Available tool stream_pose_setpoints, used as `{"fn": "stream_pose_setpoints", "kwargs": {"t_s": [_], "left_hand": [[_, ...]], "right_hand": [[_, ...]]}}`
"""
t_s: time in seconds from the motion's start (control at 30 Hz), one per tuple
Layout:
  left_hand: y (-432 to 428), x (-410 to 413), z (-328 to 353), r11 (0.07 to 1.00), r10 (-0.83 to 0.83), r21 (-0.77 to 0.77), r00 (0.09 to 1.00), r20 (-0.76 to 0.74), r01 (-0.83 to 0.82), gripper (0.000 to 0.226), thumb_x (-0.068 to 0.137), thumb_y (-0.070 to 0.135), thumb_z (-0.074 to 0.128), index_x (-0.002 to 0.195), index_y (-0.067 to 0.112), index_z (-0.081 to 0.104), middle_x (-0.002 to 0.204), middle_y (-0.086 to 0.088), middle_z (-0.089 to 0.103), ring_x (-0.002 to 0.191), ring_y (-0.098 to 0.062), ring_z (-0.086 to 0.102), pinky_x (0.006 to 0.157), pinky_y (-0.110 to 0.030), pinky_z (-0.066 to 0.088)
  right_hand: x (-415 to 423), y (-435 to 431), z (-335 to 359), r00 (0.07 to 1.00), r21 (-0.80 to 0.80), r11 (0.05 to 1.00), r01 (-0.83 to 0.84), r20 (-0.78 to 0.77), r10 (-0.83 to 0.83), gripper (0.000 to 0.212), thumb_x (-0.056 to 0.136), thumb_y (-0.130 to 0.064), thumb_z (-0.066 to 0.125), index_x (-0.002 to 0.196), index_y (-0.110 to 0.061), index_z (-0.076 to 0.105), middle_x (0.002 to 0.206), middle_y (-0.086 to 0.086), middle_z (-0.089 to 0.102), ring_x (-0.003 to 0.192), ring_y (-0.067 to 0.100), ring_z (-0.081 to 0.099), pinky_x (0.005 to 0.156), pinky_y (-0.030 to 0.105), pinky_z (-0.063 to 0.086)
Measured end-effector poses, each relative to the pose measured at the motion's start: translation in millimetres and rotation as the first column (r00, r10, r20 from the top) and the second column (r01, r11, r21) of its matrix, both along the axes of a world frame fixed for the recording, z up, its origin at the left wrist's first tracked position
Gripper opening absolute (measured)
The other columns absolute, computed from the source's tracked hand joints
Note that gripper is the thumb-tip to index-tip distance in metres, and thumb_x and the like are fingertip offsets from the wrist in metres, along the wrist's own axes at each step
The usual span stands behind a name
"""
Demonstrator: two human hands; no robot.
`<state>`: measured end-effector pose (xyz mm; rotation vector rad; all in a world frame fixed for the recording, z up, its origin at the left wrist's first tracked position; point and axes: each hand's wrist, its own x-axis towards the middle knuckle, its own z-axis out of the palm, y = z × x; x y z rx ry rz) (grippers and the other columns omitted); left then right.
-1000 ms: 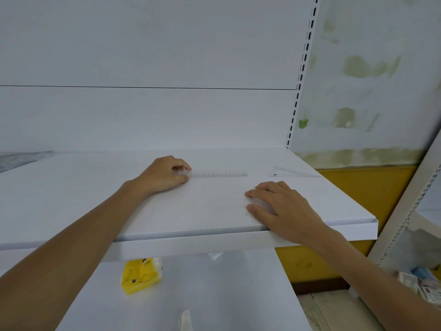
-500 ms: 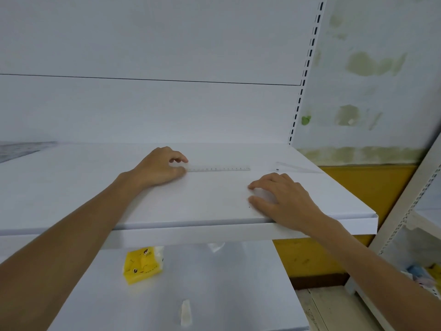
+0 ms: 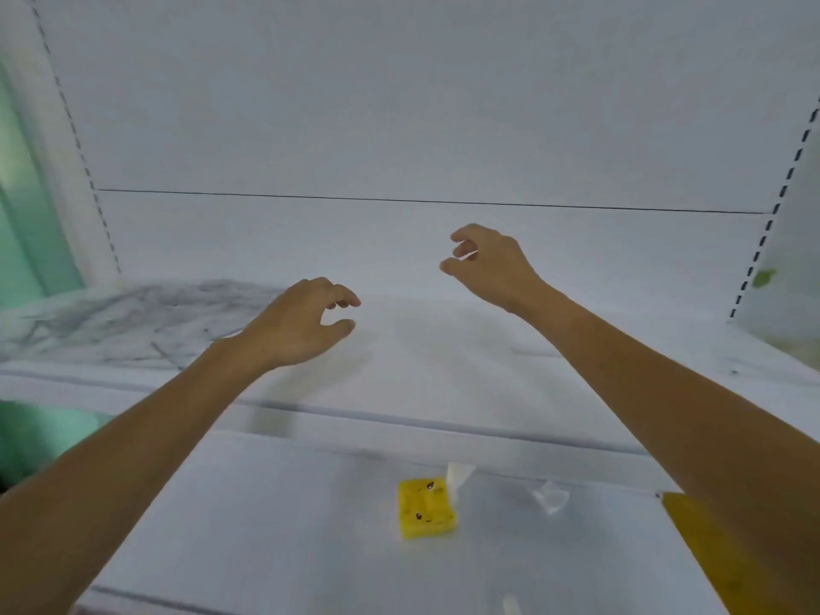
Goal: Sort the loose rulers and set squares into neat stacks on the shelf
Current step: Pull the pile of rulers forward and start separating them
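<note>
Head view, step in hand: judged as a carry between pick-up and placement, since both hands hover above the shelf (image 3: 443, 370) and touch nothing on it. The next move calls for bringing the hands down to the stacking spot and squaring edges before letting go.

Grip, right hand (image 3: 492, 264): fingers (image 3: 463, 249) and thumb are curled toward each other with a narrow gap. A pale sliver (image 3: 468, 257) shows in that gap; it may be a clear ruler or set square, but motion blur prevents confirmation. Whether this hand is grasping anything cannot be told.

Grip, left hand (image 3: 297, 326): fingers are loosely curled, thumb and forefinger apart, and nothing is visible between them. Treat it as released.

Task items: no rulers or set squares can be made out on the shelf surface through the blur.

Surroundings: a marbled patch (image 3: 111, 321) covers the shelf's left end. On the lower shelf (image 3: 266, 503) lies a yellow packet (image 3: 427, 508).
</note>
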<state>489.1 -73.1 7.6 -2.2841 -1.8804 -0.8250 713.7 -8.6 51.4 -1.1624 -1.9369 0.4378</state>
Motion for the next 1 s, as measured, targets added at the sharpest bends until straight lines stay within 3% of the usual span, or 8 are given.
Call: {"fn": "stream_pose_setpoints", "kwargs": {"t_s": [0.1, 0.2, 0.5, 0.73, 0.87, 1.0], "left_hand": [[-31, -70, 1, 0.998, 0.058, 0.022, 0.998, 0.007, -0.058, 0.027, 0.087, 0.021, 0.061, 0.114, 0.018, 0.062, 0.111, -0.003, 0.059, 0.105, -0.018, 0.053, 0.093, -0.031, 0.039], [-56, -131, -9, 0.996, 0.087, 0.030, 0.996, 0.020, -0.088, 0.027, 0.086, 0.018, 0.062, 0.113, 0.017, 0.062, 0.109, -0.004, 0.061, 0.099, -0.015, 0.053, 0.085, -0.026, 0.038], [-106, -263, -37, 0.978, 0.209, -0.004, 0.975, 0.082, -0.209, 0.026, 0.087, 0.012, 0.060, 0.112, 0.014, 0.062, 0.105, 0.002, 0.059, 0.092, -0.011, 0.050, 0.077, -0.019, 0.032], [-71, -315, -50, 0.978, 0.209, -0.018, 0.974, 0.090, -0.208, 0.025, 0.088, 0.014, 0.059, 0.113, 0.014, 0.062, 0.106, 0.001, 0.059, 0.093, -0.010, 0.049, 0.078, -0.021, 0.033], [-32, -340, -45, 0.978, 0.207, -0.008, 0.975, 0.077, -0.207, 0.024, 0.087, 0.015, 0.061, 0.111, 0.012, 0.064, 0.108, -0.007, 0.063, 0.092, -0.012, 0.051, 0.079, -0.023, 0.035], [7, -358, -41, 0.981, 0.192, -0.011, 0.981, 0.009, -0.192, 0.028, 0.088, 0.026, 0.060, 0.115, 0.017, 0.062, 0.113, -0.003, 0.061, 0.098, -0.013, 0.051, 0.084, -0.025, 0.037]], "right_hand": [[-81, -7, -6, 0.996, -0.021, 0.996, -0.089, -0.002, 0.089, 0.043, 0.086, -0.024, 0.059, 0.127, -0.017, 0.048, 0.118, 0.002, 0.053, 0.089, 0.014, 0.053, 0.060, 0.019, 0.043], [-145, -14, -13, 0.989, -0.025, 0.989, -0.145, 0.028, 0.145, 0.044, 0.085, -0.024, 0.059, 0.127, -0.017, 0.049, 0.117, 0.003, 0.054, 0.093, 0.017, 0.055, 0.069, 0.023, 0.045], [-260, -10, -39, 0.963, -0.094, 0.975, -0.199, 0.166, 0.212, 0.039, 0.085, -0.021, 0.060, 0.122, -0.012, 0.053, 0.110, 0.006, 0.059, 0.090, 0.016, 0.053, 0.073, 0.023, 0.040], [-299, 31, -46, 0.940, -0.049, 0.978, -0.201, 0.272, 0.206, 0.035, 0.085, -0.022, 0.062, 0.118, -0.012, 0.057, 0.109, 0.004, 0.060, 0.091, 0.015, 0.055, 0.070, 0.018, 0.040], [-322, 63, -51, 0.885, 0.001, 0.966, -0.260, 0.401, 0.238, 0.032, 0.084, -0.018, 0.066, 0.114, -0.010, 0.061, 0.113, 0.007, 0.063, 0.090, 0.013, 0.055, 0.080, 0.019, 0.040], [-349, 87, -56, 0.791, -0.026, 0.944, -0.328, 0.539, 0.289, 0.042, 0.084, -0.017, 0.067, 0.124, -0.012, 0.056, 0.126, 0.007, 0.058, 0.110, 0.017, 0.054, 0.089, 0.021, 0.038]]}}
